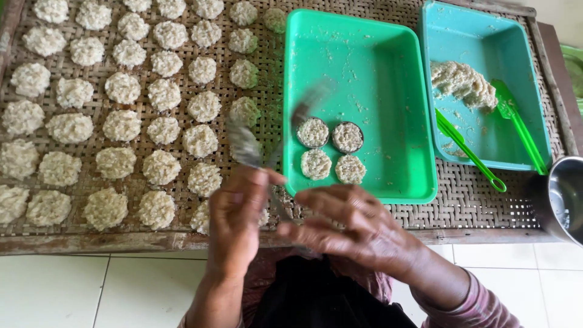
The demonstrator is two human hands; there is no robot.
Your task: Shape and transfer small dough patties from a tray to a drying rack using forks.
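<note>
Spoons, blurred by motion, are held over the front edge of the woven bamboo tray (pixel 425 209): 1 spoon (pixel 244 146) is gripped in the left hand (pixel 237 222), its bowl raised above the rice cakes, and a second blurred utensil (pixel 306 109) is seen slanting toward the green tray (pixel 364 182). The left hand is closed around its handle. The right hand (pixel 358 228) is held just beside the left, fingers bent and pinched narrow near the crossing handles; whether it grips anything cannot be told. Inside the green tray, 2 round dark moulds (pixel 331 133) filled with rice mixture are placed side by side, with 2 unmoulded cakes (pixel 333 166) just in front of them. Rows of pale rice cakes (pixel 121 124) are spread across the bamboo tray to the left. To the right, a blue tray (pixel 522 54) is seen holding a mound of rice mixture (pixel 461 82) and green tongs (pixel 467 149). A metal bowl (pixel 562 197) is partly visible at the right edge.
</note>
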